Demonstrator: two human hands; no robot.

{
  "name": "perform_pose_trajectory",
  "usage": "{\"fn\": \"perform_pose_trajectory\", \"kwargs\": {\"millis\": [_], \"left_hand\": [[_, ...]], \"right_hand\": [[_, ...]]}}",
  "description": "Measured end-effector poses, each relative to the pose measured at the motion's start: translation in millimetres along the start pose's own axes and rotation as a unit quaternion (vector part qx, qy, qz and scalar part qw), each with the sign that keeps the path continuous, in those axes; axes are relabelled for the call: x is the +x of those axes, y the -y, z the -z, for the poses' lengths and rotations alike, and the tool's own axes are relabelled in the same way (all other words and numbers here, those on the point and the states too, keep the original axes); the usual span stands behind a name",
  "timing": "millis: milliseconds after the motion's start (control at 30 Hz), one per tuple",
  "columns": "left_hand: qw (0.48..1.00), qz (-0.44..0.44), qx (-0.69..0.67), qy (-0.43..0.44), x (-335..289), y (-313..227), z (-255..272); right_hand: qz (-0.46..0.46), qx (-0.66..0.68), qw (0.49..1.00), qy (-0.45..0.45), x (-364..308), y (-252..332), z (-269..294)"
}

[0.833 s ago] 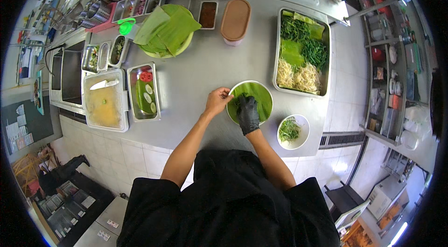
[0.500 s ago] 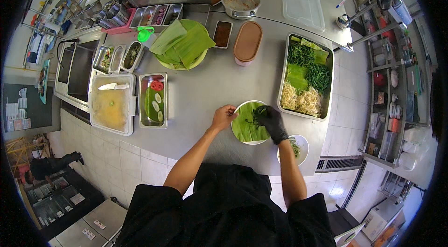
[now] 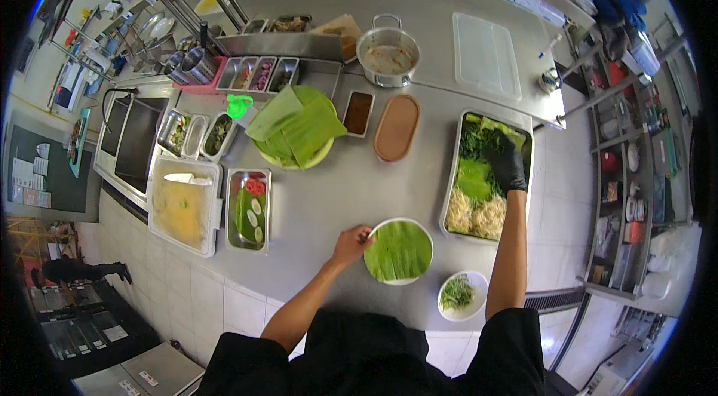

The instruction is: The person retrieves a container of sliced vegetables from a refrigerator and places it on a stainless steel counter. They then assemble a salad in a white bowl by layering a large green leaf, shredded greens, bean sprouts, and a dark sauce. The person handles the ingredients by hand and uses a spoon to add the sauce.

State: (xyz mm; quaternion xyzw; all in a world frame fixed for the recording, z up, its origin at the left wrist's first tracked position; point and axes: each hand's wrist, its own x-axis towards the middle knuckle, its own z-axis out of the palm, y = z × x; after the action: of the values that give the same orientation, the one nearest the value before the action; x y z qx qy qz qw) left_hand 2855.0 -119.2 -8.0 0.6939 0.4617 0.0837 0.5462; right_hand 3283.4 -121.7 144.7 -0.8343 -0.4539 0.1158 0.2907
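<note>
We pinch the dish (image 3: pixel 400 283) at its ten o'clock rim with our left hand (image 3: pixel 350 245), fingers nearly closed. Our gloved right hand (image 3: pixel 508 164) is among the greens (image 3: pixel 474 140) in the tray (image 3: pixel 452 179), between one and two o'clock from the dish; its fingers are hidden, so we cannot tell its spread or grip. A loose grasp could scatter strands; a hard tug could skid the dish. Half a second ago, that hand and dark strands were over the leaf (image 3: pixel 399 250), now bare.
</note>
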Motion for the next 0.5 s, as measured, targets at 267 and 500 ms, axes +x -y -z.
{"fn": "perform_pose_trajectory", "kwargs": {"millis": [267,500], "left_hand": [[0.903,-0.214,0.283,-0.243,46.8,31.8,65.0],[0.917,-0.197,0.262,-0.226,57.2,41.1,65.3]], "right_hand": [[0.173,0.029,0.982,-0.066,127.3,107.4,-78.6],[0.296,-0.003,0.955,0.008,286.5,231.9,-182.5]]}}
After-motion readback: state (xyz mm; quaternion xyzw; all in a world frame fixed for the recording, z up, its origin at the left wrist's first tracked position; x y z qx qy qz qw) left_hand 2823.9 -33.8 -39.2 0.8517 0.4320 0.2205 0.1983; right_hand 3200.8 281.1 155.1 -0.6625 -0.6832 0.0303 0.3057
